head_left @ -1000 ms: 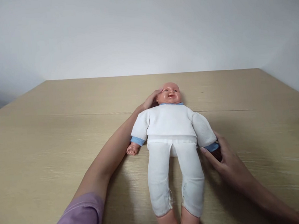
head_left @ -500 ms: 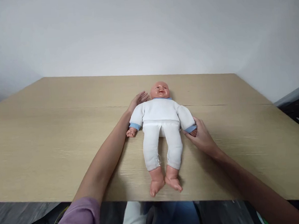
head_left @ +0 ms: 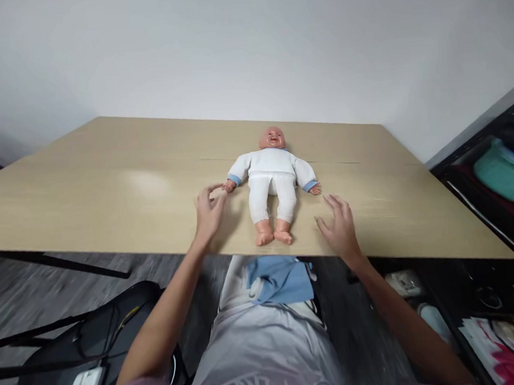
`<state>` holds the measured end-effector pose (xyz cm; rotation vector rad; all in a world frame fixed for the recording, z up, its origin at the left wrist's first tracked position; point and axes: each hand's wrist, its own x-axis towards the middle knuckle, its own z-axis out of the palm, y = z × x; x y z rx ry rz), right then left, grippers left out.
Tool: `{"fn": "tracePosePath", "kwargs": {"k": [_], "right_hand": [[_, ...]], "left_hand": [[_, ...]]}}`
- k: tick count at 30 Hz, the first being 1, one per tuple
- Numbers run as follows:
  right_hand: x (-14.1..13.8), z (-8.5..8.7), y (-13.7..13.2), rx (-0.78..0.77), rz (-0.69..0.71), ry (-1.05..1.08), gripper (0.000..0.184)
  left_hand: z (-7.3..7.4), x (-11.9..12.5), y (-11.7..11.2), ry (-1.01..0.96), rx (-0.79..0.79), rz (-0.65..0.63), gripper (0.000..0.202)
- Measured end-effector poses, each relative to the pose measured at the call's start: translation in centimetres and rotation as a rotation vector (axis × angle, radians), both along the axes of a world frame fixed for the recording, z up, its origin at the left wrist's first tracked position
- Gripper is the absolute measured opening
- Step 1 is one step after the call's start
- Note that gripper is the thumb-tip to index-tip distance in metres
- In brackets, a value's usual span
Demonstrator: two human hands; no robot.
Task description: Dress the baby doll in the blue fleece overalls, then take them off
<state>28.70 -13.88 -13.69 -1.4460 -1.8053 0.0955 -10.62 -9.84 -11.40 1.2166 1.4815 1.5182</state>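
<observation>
A baby doll [head_left: 274,177] in a white top and white trousers with blue cuffs lies on its back on the wooden table [head_left: 105,186], feet toward me. My left hand [head_left: 208,212] hovers just left of the doll, near its small hand, fingers loosely curled and apart, holding nothing. My right hand [head_left: 340,226] is over the table's near edge to the right of the doll's feet, fingers spread, empty. Neither hand touches the doll.
A blue cloth [head_left: 279,280] lies on my lap below the table edge. A dark chair [head_left: 94,336] stands at lower left. Black shelving [head_left: 501,185] with a teal item and clutter is on the right. A white wall rises behind the table.
Both hands have let go of the doll and drawn back toward me. The view has pulled away from the table, so my lap and the floor now show.
</observation>
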Motion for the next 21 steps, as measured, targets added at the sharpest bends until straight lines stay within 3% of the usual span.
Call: {"fn": "tracePosePath", "kwargs": {"k": [2,3,5,7,10,12,14,17,21], "right_hand": [[0.4,-2.1,-5.4,0.144,-0.034,0.027,0.040],[0.5,-3.5,-7.9,0.208,-0.040,0.057,0.030],[0.7,-6.9,-12.1,0.198,-0.020,0.131,0.011],[0.5,-10.3,-14.7,-0.017,-0.089,0.238,0.022],[-0.2,-13.8,-16.2,-0.493,-0.150,0.408,0.070],[-0.9,-15.0,-16.3,-0.668,-0.122,0.471,0.090],[-1.9,-15.4,-16.2,-0.695,-0.090,0.504,0.094],[-3.5,-15.3,-15.5,-0.673,-0.069,0.558,0.088],[-5.4,-14.3,-14.0,-0.642,-0.011,0.659,0.080]], "left_hand": [[-2.9,0.2,-7.9,0.318,0.190,0.139,0.034],[-4.8,0.4,-11.5,0.414,0.257,0.101,0.026],[-8.7,0.9,-17.0,0.523,0.345,-0.202,0.020],[-11.9,1.8,-20.0,0.600,0.214,-0.509,0.023],[-14.7,3.3,-20.2,0.583,-0.094,-0.494,0.045],[-15.4,4.4,-19.0,0.572,-0.216,-0.471,0.061],[-15.7,5.5,-17.6,0.597,-0.287,-0.544,0.068],[-15.6,7.3,-16.5,0.615,-0.341,-0.656,0.058],[-13.1,8.8,-17.9,0.574,-0.340,-0.718,0.051]]}}
